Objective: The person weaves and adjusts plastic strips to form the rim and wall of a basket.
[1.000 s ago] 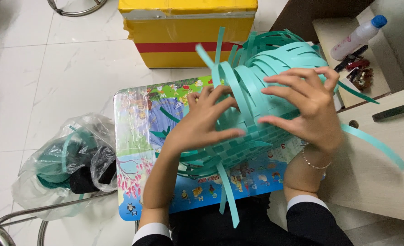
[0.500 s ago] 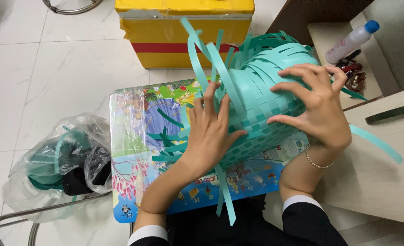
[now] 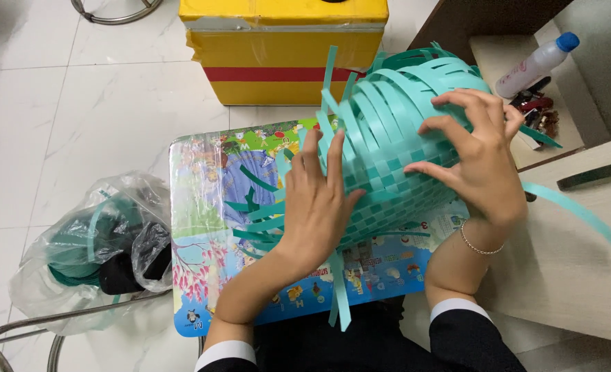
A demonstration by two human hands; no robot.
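Both hands (image 3: 319,207) flat on woven basket (image 3: 395,145) (on side); mouth faces upper right.

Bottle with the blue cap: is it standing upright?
No, the bottle lies on its side on the shelf at the upper right, away from the basket and both hands.
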